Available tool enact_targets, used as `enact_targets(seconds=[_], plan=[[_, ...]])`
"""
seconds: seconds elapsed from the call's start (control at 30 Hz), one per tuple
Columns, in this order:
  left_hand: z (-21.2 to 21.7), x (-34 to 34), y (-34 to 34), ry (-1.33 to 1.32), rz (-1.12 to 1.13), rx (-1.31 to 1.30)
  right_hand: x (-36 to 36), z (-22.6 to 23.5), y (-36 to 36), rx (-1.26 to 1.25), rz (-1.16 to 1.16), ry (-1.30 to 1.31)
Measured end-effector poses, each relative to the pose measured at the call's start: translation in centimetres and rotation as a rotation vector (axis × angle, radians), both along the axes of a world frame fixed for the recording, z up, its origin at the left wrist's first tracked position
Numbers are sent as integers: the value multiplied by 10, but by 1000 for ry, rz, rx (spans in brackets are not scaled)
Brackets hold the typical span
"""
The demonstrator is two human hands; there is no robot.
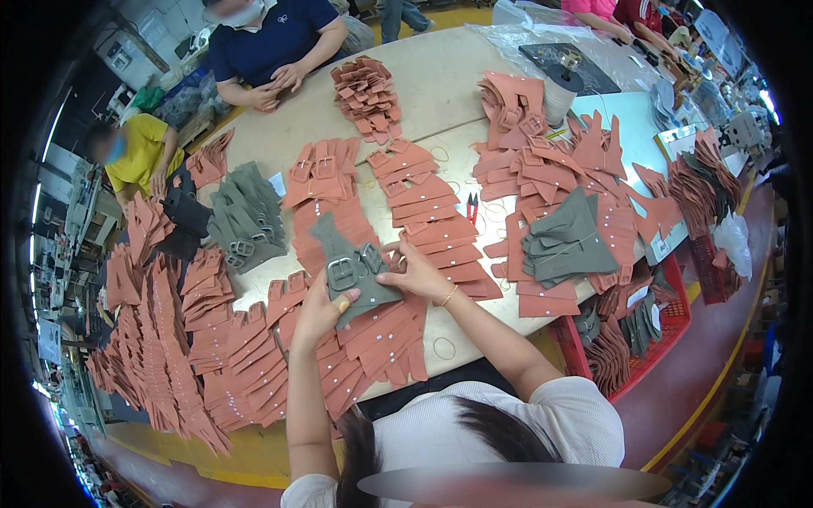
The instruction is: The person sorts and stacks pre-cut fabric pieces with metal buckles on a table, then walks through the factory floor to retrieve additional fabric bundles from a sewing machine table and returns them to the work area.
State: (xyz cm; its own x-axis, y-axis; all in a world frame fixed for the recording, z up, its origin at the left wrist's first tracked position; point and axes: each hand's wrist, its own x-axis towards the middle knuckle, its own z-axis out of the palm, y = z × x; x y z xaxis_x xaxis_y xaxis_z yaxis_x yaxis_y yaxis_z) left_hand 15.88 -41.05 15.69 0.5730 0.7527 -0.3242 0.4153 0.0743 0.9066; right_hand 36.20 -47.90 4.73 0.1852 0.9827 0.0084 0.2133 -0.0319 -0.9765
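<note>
Both my hands grip a dark grey-green leather piece with buckles (373,295) above the table. My left hand (318,311) holds its left edge, the thumb across the front. My right hand (417,273) pinches its right side near the smaller buckle. A large square buckle (342,273) faces up on the left part of the piece. Whether it is a single piece or a few stacked together I cannot tell. Beneath it lie fanned rows of terracotta leather pieces (385,339), some fitted with buckles.
Red-handled snips (472,208) lie among loose rubber bands to the right. Grey-green stacks (246,207) (569,241) rest on both sides. A thread cone (561,95) stands at the back right. A red crate (669,317) holds more pieces. Across the table a person (275,42) works.
</note>
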Motion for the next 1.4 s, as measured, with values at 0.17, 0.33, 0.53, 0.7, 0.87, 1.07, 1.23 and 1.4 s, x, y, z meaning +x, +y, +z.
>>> enact_targets(seconds=[0.17, 0.33, 0.53, 0.7, 0.87, 1.07, 1.23, 1.4], plan=[[38, -4, -18, -20, -197, 401, 7, 41, -11, 53, 155, 664], [24, -27, -19, 19, -113, 430, 15, 66, -14, -17, 266, 417], [-44, -72, -18, -105, 103, 308, -29, 53, 7, -85, 308, 189], [-49, -122, 25, -340, 327, 219, -75, 57, 81, 106, 343, -125], [-79, -182, 132, -296, 508, 407, -144, 39, 191, 142, 364, -277], [-161, -197, 201, 183, 686, 553, -191, -9, 255, 267, 236, -539], [-175, -185, 203, 132, 754, 680, -186, -17, 250, 312, 207, -564], [-156, -168, 190, 100, 733, 645, -185, 3, 249, 246, 230, -634]])
